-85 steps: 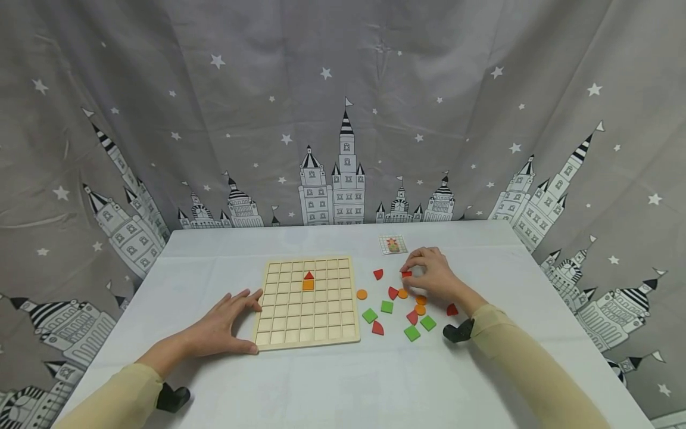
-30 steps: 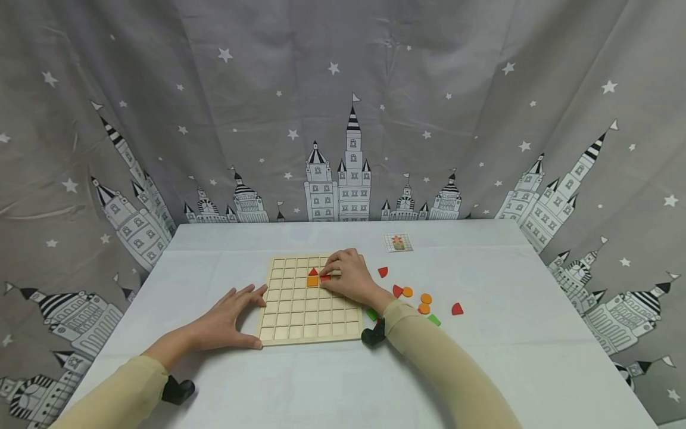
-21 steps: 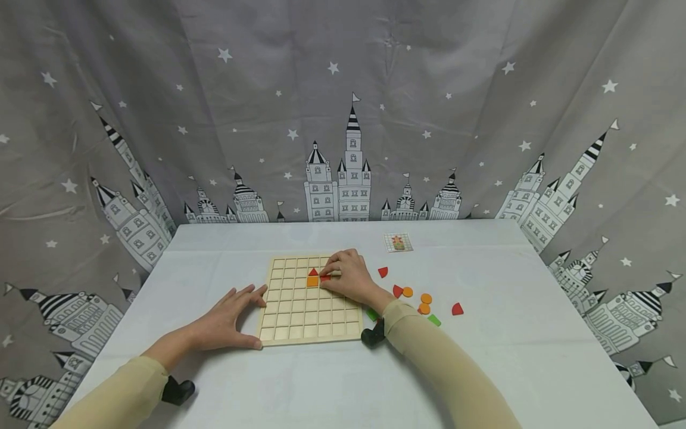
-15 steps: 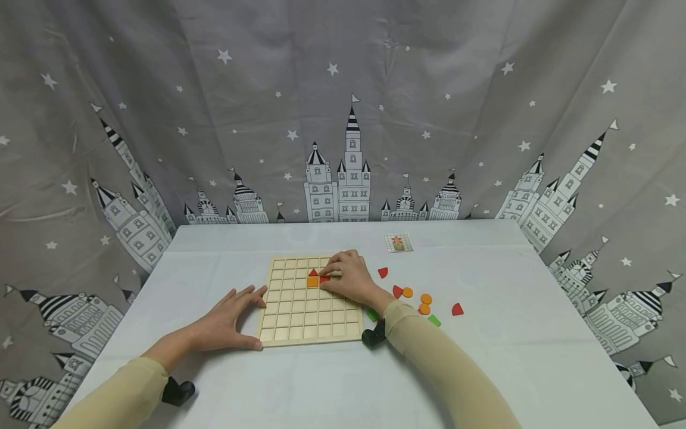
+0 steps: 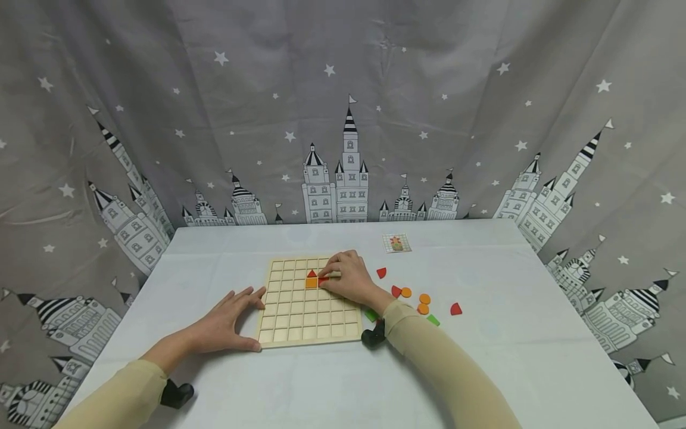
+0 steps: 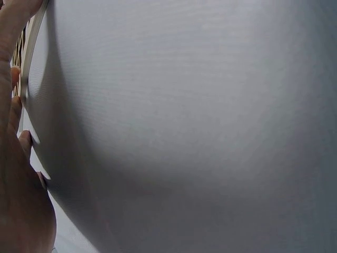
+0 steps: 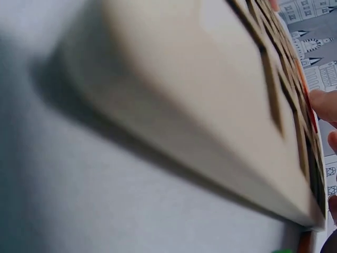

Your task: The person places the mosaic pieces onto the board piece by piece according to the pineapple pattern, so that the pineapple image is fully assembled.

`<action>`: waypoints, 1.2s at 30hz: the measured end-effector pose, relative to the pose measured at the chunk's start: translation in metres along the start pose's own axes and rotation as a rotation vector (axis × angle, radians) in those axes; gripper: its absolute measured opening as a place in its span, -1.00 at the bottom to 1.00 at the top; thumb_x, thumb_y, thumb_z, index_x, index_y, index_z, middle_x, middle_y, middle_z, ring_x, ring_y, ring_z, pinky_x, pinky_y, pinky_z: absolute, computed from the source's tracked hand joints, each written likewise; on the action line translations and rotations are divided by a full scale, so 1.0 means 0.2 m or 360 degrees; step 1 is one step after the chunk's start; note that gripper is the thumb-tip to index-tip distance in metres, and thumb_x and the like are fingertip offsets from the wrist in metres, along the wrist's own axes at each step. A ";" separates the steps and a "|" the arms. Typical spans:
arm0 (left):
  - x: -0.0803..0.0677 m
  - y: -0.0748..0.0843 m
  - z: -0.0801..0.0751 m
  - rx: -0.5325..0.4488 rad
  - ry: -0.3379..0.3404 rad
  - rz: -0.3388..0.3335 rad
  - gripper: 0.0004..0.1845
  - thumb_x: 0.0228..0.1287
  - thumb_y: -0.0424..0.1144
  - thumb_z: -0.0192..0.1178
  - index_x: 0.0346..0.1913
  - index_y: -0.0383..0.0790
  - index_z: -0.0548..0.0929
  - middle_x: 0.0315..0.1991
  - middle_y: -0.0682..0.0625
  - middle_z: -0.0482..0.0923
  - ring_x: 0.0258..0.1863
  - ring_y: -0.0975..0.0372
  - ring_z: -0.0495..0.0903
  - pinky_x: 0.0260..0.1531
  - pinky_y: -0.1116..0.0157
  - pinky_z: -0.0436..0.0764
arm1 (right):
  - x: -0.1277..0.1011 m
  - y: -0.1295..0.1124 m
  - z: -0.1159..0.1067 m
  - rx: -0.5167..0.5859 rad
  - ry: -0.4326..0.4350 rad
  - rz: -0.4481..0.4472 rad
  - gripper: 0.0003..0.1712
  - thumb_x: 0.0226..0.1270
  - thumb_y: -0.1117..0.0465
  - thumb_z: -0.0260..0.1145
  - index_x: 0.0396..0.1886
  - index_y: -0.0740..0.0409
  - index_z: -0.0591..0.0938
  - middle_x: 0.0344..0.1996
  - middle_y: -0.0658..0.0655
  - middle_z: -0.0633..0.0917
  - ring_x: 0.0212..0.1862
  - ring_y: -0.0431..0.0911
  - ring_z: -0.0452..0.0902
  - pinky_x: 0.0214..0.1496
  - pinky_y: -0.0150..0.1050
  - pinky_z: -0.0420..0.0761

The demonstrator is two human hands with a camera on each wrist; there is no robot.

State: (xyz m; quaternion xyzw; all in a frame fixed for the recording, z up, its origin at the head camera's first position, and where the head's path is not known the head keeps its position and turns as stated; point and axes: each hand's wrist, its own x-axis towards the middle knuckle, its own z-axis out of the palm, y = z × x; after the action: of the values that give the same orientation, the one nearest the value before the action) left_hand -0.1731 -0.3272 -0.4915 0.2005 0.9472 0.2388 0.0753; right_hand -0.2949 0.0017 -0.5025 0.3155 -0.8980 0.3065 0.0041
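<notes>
My left hand [image 5: 227,319] rests against the left edge of a pale wooden grid board [image 5: 300,325], thumb and fingers spread apart; the left wrist view shows part of that hand [image 6: 23,200] by the board's side. On the board lie an orange square tile [image 5: 311,284] and, just above it, a red triangle tile [image 5: 312,273]. My right hand [image 5: 351,279] pinches a small red tile [image 5: 322,280] at the cell to the right of the orange one. Fingers cover most of that tile, so its shape cannot be told. In the right wrist view a fingertip touches the red tile [image 7: 309,103].
Right of the board lie loose tiles: red quarter-circles [image 5: 455,309], orange discs [image 5: 424,298] and green squares [image 5: 433,320], some hidden under the right forearm. A small pattern card [image 5: 396,243] lies at the back. A grey castle-print curtain [image 5: 257,119] hangs behind the white table.
My right hand has carried a red tile from the loose pieces leftward onto the board, and has held it there through the last second. My left hand stays at the board's edge.
</notes>
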 end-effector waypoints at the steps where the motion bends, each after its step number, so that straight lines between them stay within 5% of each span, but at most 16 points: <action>1: 0.00 0.00 0.00 0.0000 -0.0002 -0.0002 -0.06 -0.20 0.48 0.47 0.18 -0.01 0.46 0.60 -0.14 0.13 0.58 -0.19 -0.02 0.54 -0.24 -0.19 | 0.00 0.00 0.00 -0.0003 -0.0002 -0.0001 -0.75 0.34 -0.11 0.44 -0.04 -0.24 0.80 0.04 -0.11 0.60 0.27 -0.03 0.30 0.39 0.00 0.31; 14: 0.00 -0.01 0.01 0.0002 -0.0001 -0.0026 -0.04 -0.23 0.51 0.45 0.20 0.01 0.46 0.60 -0.11 0.13 0.59 -0.17 -0.04 0.54 -0.22 -0.20 | -0.06 0.05 -0.18 0.0058 -0.0040 0.0031 -0.65 0.35 -0.03 0.41 0.10 -0.15 0.76 0.13 -0.05 0.60 0.30 0.00 0.27 0.42 0.06 0.26; 23: 0.00 -0.01 0.01 0.0000 0.0006 -0.0014 -0.04 -0.23 0.51 0.45 0.20 0.01 0.47 0.59 -0.13 0.14 0.58 -0.18 -0.03 0.53 -0.24 -0.19 | -0.16 0.16 -0.30 0.0094 -0.0032 0.0160 -0.62 0.37 0.00 0.42 0.16 -0.12 0.73 0.20 -0.04 0.57 0.34 0.01 0.24 0.41 0.12 0.32; 30: -0.01 -0.01 0.02 -0.0027 0.0011 -0.0007 -0.06 -0.21 0.49 0.46 0.18 0.01 0.47 0.59 -0.11 0.15 0.58 -0.17 -0.02 0.53 -0.24 -0.18 | -0.27 0.27 -0.38 0.0029 -0.0072 0.0183 -0.58 0.35 0.01 0.44 0.18 -0.11 0.72 0.24 0.05 0.57 0.42 0.10 0.24 0.54 0.22 0.13; 36: -0.01 -0.01 0.01 -0.0021 0.0021 -0.0002 -0.07 -0.22 0.49 0.46 0.18 0.03 0.47 0.59 -0.10 0.15 0.58 -0.17 -0.01 0.53 -0.24 -0.18 | -0.36 0.39 -0.46 -0.0049 -0.0069 0.0280 -0.60 0.34 -0.02 0.43 0.15 -0.14 0.73 0.27 0.05 0.57 0.39 0.12 0.22 0.45 0.21 0.24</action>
State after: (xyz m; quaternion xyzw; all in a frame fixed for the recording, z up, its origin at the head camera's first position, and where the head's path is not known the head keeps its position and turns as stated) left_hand -0.1719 -0.3288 -0.4947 0.1979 0.9462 0.2462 0.0706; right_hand -0.2992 0.1404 -0.4835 0.2419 -0.9267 0.2850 -0.0373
